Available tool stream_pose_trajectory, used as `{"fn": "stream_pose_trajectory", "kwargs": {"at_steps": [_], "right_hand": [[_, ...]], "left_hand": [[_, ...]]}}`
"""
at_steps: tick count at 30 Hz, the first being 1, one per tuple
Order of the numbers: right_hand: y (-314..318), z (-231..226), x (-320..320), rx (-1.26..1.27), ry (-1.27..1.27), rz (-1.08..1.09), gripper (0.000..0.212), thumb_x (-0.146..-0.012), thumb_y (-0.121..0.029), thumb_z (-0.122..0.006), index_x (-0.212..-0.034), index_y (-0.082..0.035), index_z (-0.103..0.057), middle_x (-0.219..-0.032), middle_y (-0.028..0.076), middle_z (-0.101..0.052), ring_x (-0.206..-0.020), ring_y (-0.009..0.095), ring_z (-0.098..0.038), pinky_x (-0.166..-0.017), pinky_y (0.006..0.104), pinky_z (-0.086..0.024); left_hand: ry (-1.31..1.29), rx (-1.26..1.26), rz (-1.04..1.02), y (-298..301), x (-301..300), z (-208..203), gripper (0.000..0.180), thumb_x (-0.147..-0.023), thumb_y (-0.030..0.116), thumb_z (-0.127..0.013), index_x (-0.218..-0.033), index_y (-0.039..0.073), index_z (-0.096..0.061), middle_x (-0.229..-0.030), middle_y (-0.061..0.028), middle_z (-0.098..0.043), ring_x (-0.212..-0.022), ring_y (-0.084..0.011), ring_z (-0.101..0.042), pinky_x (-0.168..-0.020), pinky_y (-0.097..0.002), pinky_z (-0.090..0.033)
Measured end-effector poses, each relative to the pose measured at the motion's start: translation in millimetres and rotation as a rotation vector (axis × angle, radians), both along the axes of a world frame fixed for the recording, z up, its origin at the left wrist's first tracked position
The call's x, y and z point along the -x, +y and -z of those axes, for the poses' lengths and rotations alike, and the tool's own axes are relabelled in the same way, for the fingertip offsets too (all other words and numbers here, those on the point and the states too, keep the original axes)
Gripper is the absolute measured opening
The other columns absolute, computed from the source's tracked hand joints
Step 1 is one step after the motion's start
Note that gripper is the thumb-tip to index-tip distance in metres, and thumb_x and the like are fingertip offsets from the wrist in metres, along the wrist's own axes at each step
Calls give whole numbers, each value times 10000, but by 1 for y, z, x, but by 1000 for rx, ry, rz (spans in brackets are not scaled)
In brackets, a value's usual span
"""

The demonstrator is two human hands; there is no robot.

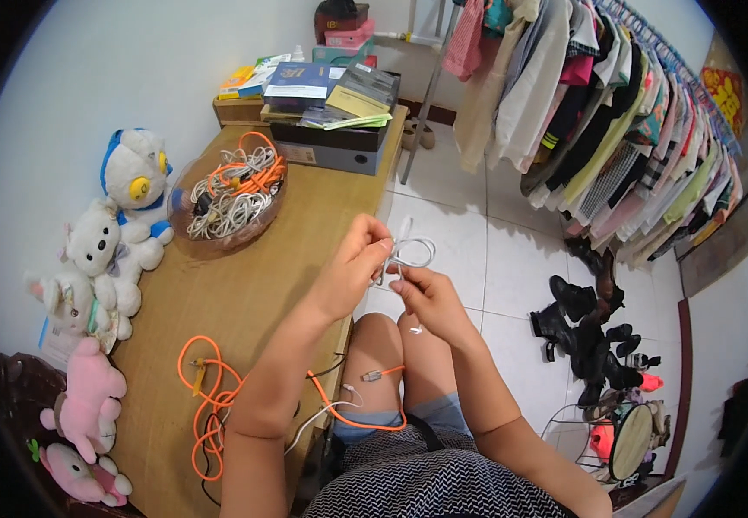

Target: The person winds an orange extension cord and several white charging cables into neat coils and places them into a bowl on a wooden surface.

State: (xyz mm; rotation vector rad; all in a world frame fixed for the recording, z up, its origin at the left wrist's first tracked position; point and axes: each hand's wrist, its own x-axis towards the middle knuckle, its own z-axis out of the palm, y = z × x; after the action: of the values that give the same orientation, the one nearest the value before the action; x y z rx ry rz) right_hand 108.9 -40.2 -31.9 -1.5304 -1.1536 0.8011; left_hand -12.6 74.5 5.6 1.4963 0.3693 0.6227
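Note:
A white cable (415, 251), looped into a small coil, is held up in front of me above my knees. My left hand (355, 266) pinches the coil between thumb and fingers. Just below and to the right, my right hand (426, 298) has its fingers closed on the lower part of the same cable. A small white plug end (415, 330) dangles under my right hand. On the table to the left lies a tangled orange cable (218, 399); its end with a metal plug (372, 375) hangs over my thigh. Another white cable (313, 420) trails off the table edge beside it.
A clear bowl (244, 237) full of coiled white and orange cables stands on the wooden table (193, 302). Behind it are boxes (331, 147). Plush toys (102, 250) line the wall side. To the right are a clothes rack (616, 112), shoes (573, 298) and a round stool (630, 442).

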Motion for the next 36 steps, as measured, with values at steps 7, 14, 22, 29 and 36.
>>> {"fn": "stream_pose_trajectory", "kwargs": {"at_steps": [7,14,22,29,36], "right_hand": [[-27,-13,4,40,-684,-171,167,-790,-93,-592,-938,-20,-617,-884,130,-639,-684,299,-600,-644,346,-494],[-32,-83,-10,-102,-1113,-65,106,-723,-152,-651,-754,-76,-583,-699,60,-567,-620,251,-591,-525,343,-468],[-1,-26,-53,-186,368,-372,125,-779,-71,-685,-789,0,-583,-615,55,-594,-497,94,-548,-437,204,-418],[3,-5,-4,-234,593,-91,173,-879,-120,-581,-1002,2,-593,-643,47,-559,-539,113,-531,-497,216,-413],[0,-3,12,-529,-627,373,328,-786,-10,-635,-1110,1,-585,-780,95,-591,-624,198,-572,-539,282,-457]], "left_hand": [[205,-516,-288,-1,-1,-8,204,-793,88,-646,-960,15,-553,-803,-76,-585,-800,-178,-554,-704,-308,-453],[213,-881,68,-9,5,-8,126,-728,59,-665,-843,34,-620,-838,-105,-601,-848,-257,-567,-744,-347,-459],[-106,43,442,-9,8,-25,337,-828,67,-610,-1120,32,-446,-898,-47,-581,-857,-123,-540,-750,-281,-445],[-257,372,143,1,0,-9,381,-927,134,-507,-1277,-13,-467,-1127,-47,-593,-913,-81,-542,-768,-220,-427],[-118,175,-70,0,-6,-6,297,-924,102,-499,-1200,2,-544,-989,7,-584,-838,-55,-486,-778,-208,-418]]}}
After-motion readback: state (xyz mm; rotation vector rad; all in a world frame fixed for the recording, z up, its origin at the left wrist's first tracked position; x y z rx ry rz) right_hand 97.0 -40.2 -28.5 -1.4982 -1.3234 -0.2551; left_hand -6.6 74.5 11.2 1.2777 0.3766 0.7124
